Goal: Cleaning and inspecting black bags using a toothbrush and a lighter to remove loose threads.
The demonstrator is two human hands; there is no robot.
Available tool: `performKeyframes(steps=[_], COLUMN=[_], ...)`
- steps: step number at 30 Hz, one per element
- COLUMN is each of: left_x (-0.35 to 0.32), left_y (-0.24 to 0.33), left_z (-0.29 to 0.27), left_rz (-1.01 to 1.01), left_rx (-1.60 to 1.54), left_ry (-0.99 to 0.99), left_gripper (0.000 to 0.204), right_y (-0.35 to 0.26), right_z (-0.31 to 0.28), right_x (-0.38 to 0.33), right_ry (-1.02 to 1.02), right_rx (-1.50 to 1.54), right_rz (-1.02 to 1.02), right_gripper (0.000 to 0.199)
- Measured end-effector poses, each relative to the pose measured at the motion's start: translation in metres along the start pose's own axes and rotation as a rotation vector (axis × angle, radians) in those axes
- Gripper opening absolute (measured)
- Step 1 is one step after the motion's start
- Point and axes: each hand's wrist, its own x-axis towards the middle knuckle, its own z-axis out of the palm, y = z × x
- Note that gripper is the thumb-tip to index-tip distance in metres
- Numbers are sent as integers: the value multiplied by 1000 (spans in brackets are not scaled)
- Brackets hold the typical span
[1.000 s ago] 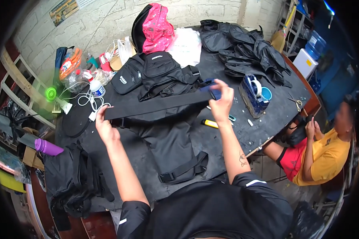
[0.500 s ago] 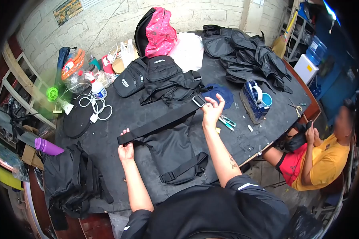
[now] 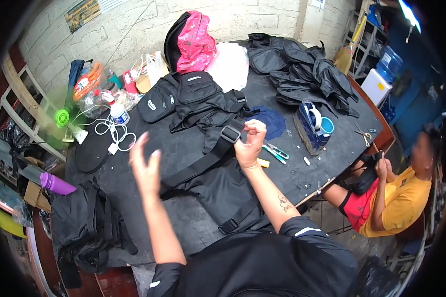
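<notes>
A wide black strap (image 3: 200, 166) runs slantwise over a black bag (image 3: 220, 190) lying on the dark table in front of me. At the strap's far end sits a slide buckle (image 3: 230, 134). My right hand (image 3: 249, 146) pinches the strap beside this buckle and holds it up. My left hand (image 3: 146, 171) is raised off the strap, its fingers spread and empty, left of the strap's near end. A side-release buckle (image 3: 228, 226) on a second strap lies at the bag's near edge, close to my body.
Finished black bags (image 3: 198, 91) lie beyond the strap, and black fabric pieces (image 3: 307, 74) are heaped farther right. Thread snips (image 3: 275, 152) and a tape dispenser (image 3: 312, 128) stand right. A black bag (image 3: 86, 218) lies left. A seated person (image 3: 401, 193) is at right.
My left hand has let go of the strap's near end and lifted away to the left. My right hand has drawn the buckle end slightly nearer and left; the strap now sags.
</notes>
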Motion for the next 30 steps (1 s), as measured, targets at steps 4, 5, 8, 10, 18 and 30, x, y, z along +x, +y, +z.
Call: performKeyframes(steps=[4, 5, 8, 10, 18, 30], left_x=[0, -1, 0, -4, -2, -14], left_y=[25, 20, 5, 3, -15, 5], left_z=[100, 99, 110, 109, 102, 107], left_rz=[-324, -323, -443, -513, -649, -904], left_rx=[-401, -399, -603, -769, -926, -1187], left_ry=[-486, -476, -629, -620, -478, -419], left_gripper=[52, 52, 59, 57, 12, 18], right_y=[-16, -28, -38, -37, 25, 46], right_z=[12, 11, -17, -56, -170, -197], right_x=[-9, -1, 21, 31, -42, -12], right_ry=[-134, -287, -525, -652, -454, -424], right_rx=[-20, -140, -219, -235, -1292, -1386], right_rz=[19, -8, 234, 368, 229, 453], right_gripper=[46, 49, 63, 62, 26, 10])
